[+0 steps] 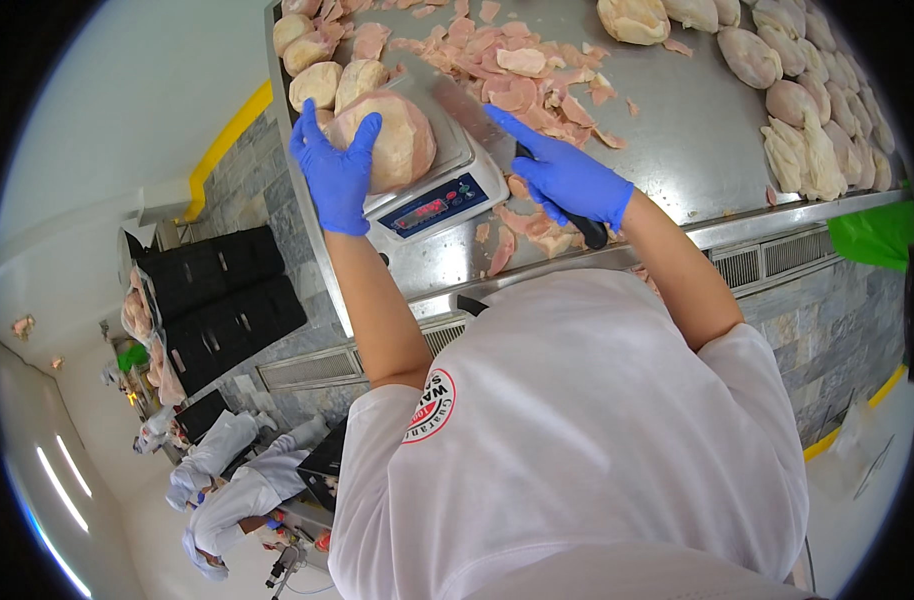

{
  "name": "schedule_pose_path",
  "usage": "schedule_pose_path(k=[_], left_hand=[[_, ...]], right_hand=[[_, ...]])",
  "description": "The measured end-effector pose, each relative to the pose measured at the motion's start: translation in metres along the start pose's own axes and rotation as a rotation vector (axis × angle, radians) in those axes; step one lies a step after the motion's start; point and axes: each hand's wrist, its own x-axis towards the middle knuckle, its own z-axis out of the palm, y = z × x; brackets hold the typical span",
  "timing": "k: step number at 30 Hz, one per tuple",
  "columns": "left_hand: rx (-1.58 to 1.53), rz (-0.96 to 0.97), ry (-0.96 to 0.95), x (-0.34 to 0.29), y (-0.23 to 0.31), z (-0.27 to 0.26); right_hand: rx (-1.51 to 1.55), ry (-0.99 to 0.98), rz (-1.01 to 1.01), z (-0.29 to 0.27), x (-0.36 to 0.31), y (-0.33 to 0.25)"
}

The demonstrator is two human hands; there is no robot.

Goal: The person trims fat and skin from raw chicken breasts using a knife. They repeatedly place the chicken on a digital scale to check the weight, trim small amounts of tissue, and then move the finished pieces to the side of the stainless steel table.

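A large round ball of pale pink meat (405, 140) with trimmed faces rests on the metal plate of a digital scale (382, 213). My left hand (337, 165), in a blue glove, grips its left side with thumb and fingers apart around it. To the right of the scale, my right hand (572, 182), also gloved in blue, is closed around the black handle of a knife (591, 234), its index finger stretched forward. The blade points away over the scale's far right side, partly hard to make out. Meat trimmings (522, 235) lie under and beside my right hand.
The steel table (677, 140) carries a heap of thin meat trimmings (517, 85) beyond the scale. Smaller round meat pieces (317, 85) sit at far left, and many wrapped ones (807, 100) at right. Black crates (222, 300) and co-workers (242, 490) are at left.
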Motion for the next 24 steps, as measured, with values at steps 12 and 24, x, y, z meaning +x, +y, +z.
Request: schedule_pose_path(k=[12, 24], left_hand=[[-0.225, -0.172, -0.125, 0.005, 0.010, 0.011], [-0.153, -0.212, 0.096, -0.010, -0.010, 0.016]], right_hand=[[-0.112, 0.013, -0.048, 0.031, 0.074, -0.026], [-0.209, 0.049, -0.074, 0.022, 0.012, 0.022]])
